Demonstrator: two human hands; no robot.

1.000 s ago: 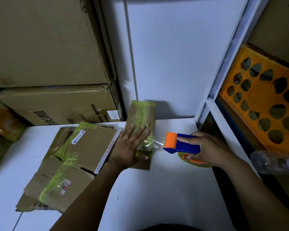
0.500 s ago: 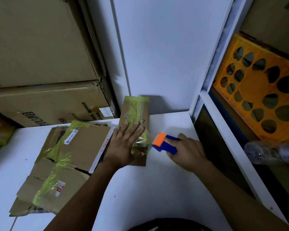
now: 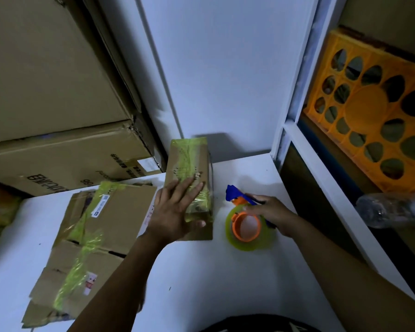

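My left hand [image 3: 175,212] lies flat on the box [image 3: 189,159], lengthwise toward the wall [image 3: 225,68]; my right hand [image 3: 271,214] grips the dispenser [image 3: 235,195].

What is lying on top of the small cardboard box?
The left hand presses flat on the small cardboard box, over yellow-green tape. The hand covers the tape's near end.

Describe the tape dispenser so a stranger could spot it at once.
Start at the white table, then find the small brown cardboard box banded with yellow-green tape, under the flat left hand. Right of that box, the right hand grips the blue tape dispenser with its orange hub and yellowish roll. It is the only blue thing on the table; its neighbours are brown cardboard.
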